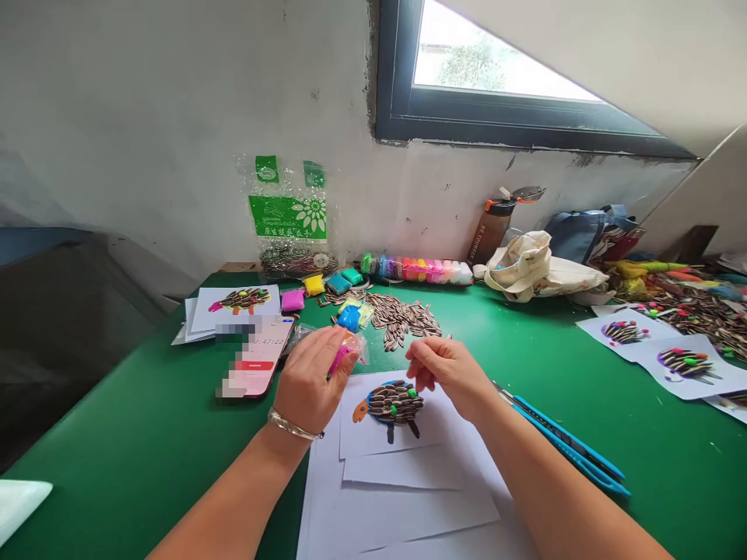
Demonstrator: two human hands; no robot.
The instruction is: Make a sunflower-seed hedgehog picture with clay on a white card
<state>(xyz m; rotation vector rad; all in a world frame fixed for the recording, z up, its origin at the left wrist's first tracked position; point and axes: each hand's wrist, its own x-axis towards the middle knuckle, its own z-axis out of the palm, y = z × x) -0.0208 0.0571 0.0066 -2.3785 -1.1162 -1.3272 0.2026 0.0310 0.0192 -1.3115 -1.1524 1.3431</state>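
Note:
My left hand, a bracelet at its wrist, curls over a clear packet of pink clay. A bit of orange shows through the plastic beside its fingers. My right hand is closed in a pinch above the right edge of a turtle picture; whatever is between the fingertips is too small to make out. The turtle has an orange head, a blue outline, a shell of striped sunflower seeds and green clay dots. It lies on several white paper sheets. A blue clay packet sits just beyond my left fingers.
Loose sunflower seeds lie behind the picture. A phone and a finished seed picture are at left. Blue tweezers or scissors-like tools lie at right. Farther back are a clay row, a bottle and a cloth bag.

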